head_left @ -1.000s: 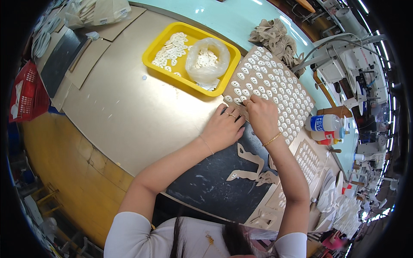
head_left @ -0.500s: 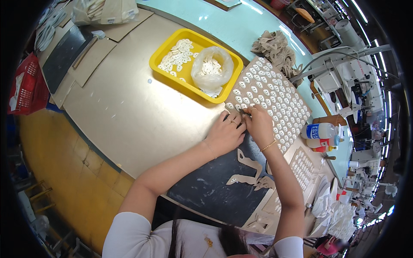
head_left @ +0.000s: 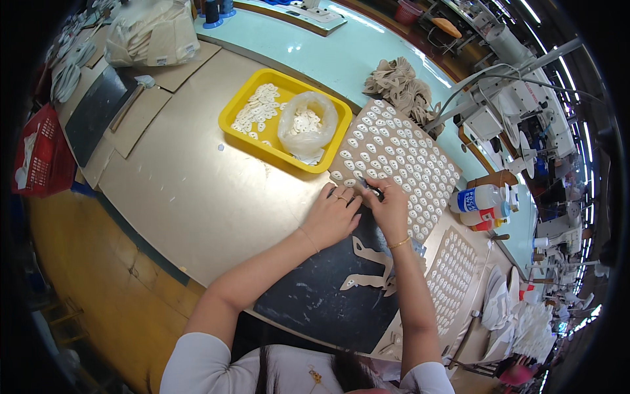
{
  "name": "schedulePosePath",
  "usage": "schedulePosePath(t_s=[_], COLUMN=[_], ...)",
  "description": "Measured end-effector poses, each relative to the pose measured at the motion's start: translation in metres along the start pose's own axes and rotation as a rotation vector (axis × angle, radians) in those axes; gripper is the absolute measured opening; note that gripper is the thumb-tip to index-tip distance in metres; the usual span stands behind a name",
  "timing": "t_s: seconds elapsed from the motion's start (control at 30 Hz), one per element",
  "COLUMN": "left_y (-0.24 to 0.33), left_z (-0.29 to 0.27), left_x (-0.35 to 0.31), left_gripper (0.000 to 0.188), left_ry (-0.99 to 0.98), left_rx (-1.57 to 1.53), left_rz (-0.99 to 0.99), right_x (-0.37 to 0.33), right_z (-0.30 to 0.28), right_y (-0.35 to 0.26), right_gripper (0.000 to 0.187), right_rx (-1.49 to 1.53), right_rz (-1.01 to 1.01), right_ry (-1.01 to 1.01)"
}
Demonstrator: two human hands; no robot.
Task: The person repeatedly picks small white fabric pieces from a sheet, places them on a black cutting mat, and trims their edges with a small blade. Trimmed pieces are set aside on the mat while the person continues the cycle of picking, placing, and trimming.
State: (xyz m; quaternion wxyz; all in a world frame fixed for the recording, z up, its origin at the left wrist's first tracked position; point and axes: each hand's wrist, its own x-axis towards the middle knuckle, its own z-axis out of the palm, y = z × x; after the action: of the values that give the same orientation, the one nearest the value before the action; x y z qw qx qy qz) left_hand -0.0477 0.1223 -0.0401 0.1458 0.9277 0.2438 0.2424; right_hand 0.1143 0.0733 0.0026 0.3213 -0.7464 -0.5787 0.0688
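My right hand (head_left: 388, 213) is closed on a small dark tool (head_left: 375, 191), its tip by the lower left corner of a brown board (head_left: 384, 157). Rows of small white oval pieces with holes cover that board. Close beside it, my left hand (head_left: 333, 215) has its fingers bent together at the top edge of a black mat (head_left: 328, 289); what they hold, if anything, is hidden. Cut beige strips (head_left: 367, 266) lie on the mat below my hands. Beyond them stands a yellow tray (head_left: 262, 156) with loose white ovals and a plastic bag (head_left: 308, 139) of more.
A bunch of beige cut pieces (head_left: 400, 88) lies behind the board. To the right stand bottles (head_left: 478, 199) and a smaller board of ovals (head_left: 453, 269). A red basket (head_left: 44, 154) and a packed plastic bag (head_left: 151, 36) are at the left; sewing machines (head_left: 518, 98) stand far right.
The view has shifted slightly, so the tray and boards sit lower and further left. My right hand has turned a little, and the dark tool shows more. Both hands stay close together.
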Motion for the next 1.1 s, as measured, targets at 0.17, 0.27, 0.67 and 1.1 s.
schedulePosePath(t_s=[0.17,0.27,0.67,1.1], left_y=[0.000,0.001,-0.014,-0.009], left_z=[-0.002,-0.003,-0.004,0.011], left_x=[0.002,0.003,-0.012,0.005], left_gripper=[0.036,0.036,0.031,0.029], left_ry=[-0.029,-0.014,0.000,0.111], left_rx=[-0.032,-0.045,-0.287,0.115], left_rz=[-0.007,-0.003,-0.048,0.060], right_x=[0.002,0.009,0.001,-0.150], right_z=[-0.004,-0.009,-0.101,-0.054], right_y=[-0.007,-0.019,-0.193,-0.305], right_gripper=[0.021,0.022,0.031,0.031], right_rx=[-0.299,-0.301,0.613,1.188], right_rz=[-0.068,-0.073,-0.412,-0.113], right_ry=[-0.144,-0.157,-0.468,-0.967])
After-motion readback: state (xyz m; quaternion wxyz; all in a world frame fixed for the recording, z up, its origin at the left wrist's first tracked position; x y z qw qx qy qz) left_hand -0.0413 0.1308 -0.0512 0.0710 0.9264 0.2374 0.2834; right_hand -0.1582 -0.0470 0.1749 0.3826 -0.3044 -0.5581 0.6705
